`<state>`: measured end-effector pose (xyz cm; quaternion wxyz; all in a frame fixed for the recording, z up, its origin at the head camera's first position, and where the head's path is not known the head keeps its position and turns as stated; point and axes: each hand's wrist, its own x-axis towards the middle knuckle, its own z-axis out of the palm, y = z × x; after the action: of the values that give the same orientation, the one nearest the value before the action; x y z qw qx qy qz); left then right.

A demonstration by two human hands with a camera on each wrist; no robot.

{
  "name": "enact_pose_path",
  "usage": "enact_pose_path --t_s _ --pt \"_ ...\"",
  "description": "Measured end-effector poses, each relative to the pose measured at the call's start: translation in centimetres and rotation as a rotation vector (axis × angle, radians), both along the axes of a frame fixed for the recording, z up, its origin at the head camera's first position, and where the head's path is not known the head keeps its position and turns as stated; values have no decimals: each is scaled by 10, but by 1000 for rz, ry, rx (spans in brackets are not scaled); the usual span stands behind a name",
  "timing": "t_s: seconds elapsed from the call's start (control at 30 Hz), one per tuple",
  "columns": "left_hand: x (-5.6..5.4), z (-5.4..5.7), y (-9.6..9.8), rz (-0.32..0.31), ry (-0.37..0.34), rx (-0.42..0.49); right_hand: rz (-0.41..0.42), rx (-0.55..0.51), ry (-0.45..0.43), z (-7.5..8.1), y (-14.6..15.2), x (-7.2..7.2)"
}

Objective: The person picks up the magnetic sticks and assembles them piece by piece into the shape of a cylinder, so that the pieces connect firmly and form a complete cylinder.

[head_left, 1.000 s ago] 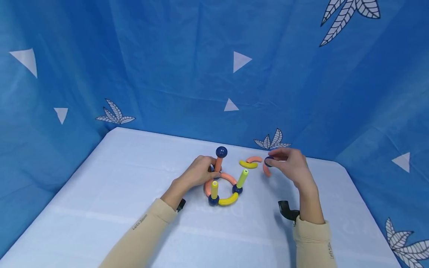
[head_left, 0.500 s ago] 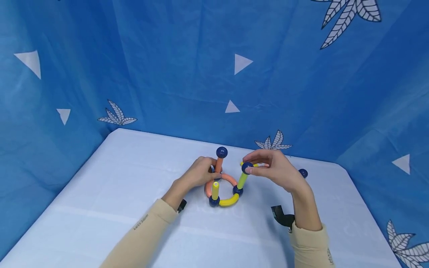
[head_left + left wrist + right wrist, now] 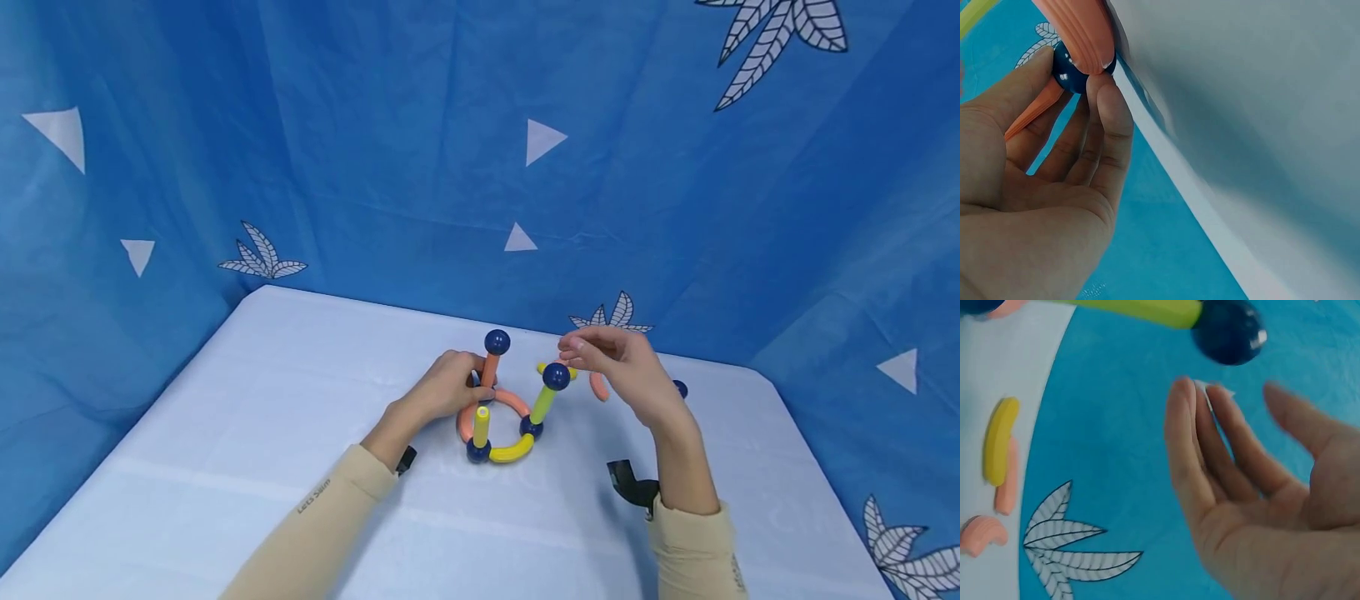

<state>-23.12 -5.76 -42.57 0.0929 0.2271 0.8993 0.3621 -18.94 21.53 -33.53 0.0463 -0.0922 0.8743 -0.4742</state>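
Observation:
A ring of magnetic toy pieces, with pink curved sticks (image 3: 513,400) and a yellow curved stick (image 3: 512,451) joined by dark blue balls, lies on the table. My left hand (image 3: 448,385) pinches the ring's far-left ball (image 3: 1069,74) between thumb and fingers. From that ball an orange rod (image 3: 490,370) rises, topped by another blue ball (image 3: 497,342). On the right, a green rod (image 3: 542,405) carries a blue ball (image 3: 557,377) at its top. Beside that ball my right hand (image 3: 628,373) is held with fingers apart and nothing between them. A yellow-green rod (image 3: 481,427) stands bare-ended in front.
Behind the ring lie a loose yellow curved stick (image 3: 1001,440) and a pink one (image 3: 1007,481) against it. Another pink curved stick (image 3: 598,386) is near my right hand, and a loose blue ball (image 3: 680,389) sits farther right. Blue cloth (image 3: 420,167) hangs behind the white table (image 3: 337,350).
My right hand brought a blue ball leftward from the table's back right, set it on the green rod's top, then let go and drew slightly back. The left hand stayed put.

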Motion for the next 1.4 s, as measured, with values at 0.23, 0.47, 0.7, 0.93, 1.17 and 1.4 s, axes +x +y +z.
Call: enact_pose_path --t_s 0.23,0.47,0.7,0.93,1.17,1.4 --pt "1 2 0 -12 -19 15 -271 239 41 -32 10 -14" --pt "3 3 -1 -13 -26 14 -429 373 -43 -62 17 -26" --pt "2 3 -1 -16 -29 14 -496 443 -138 -83 21 -33" --pt "2 2 -1 -13 -25 14 -564 423 -55 -92 21 -34" --pt "2 2 -1 -16 -7 8 -615 274 6 -61 16 -27" --pt "1 2 -1 -13 -1 2 -326 -245 -166 -33 10 -24"
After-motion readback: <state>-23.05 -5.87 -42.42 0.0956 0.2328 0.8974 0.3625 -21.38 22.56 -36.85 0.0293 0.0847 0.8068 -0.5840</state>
